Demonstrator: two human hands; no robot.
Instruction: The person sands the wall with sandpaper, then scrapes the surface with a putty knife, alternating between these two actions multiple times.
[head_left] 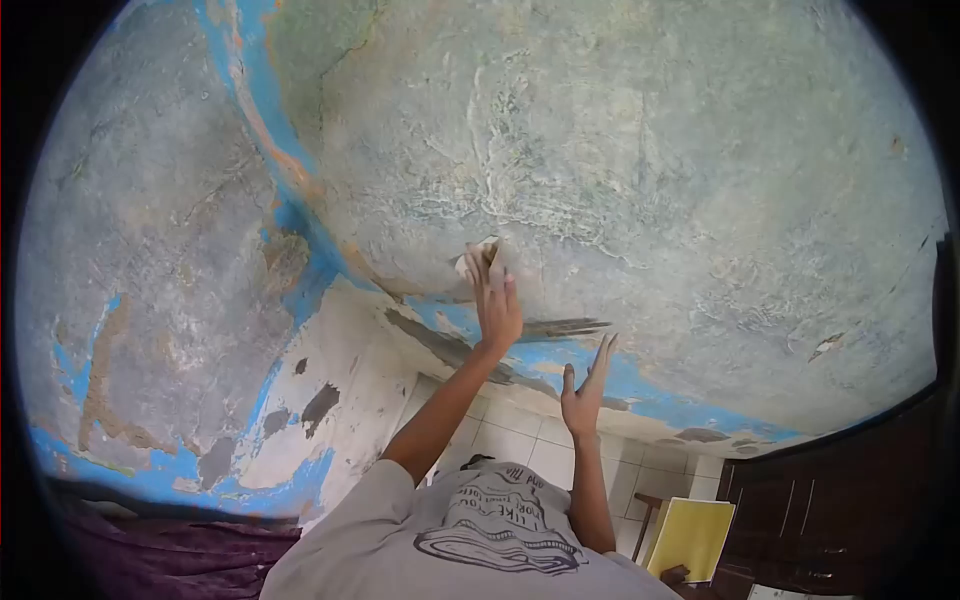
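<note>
My left hand [497,308] is raised against the grey-green plastered wall [620,130], its fingers pressing a small whitish piece [478,258] to the surface. The fingers are slightly blurred, and the piece's exact shape is hard to make out. Lower and to the right, my right hand [585,392] is held up near the blue-painted strip [645,375] of the wall, with thumb and fingers apart and nothing in it. Rough, raised plaster lines run across the wall above my left hand.
Blue paint and bare patches mark the left wall [150,200]. Purple cloth [190,560] lies at the lower left. A yellow sheet [692,540] with a dark hand or foot at its lower edge stands near dark cabinets [800,500]. Below is white tiled floor [505,442].
</note>
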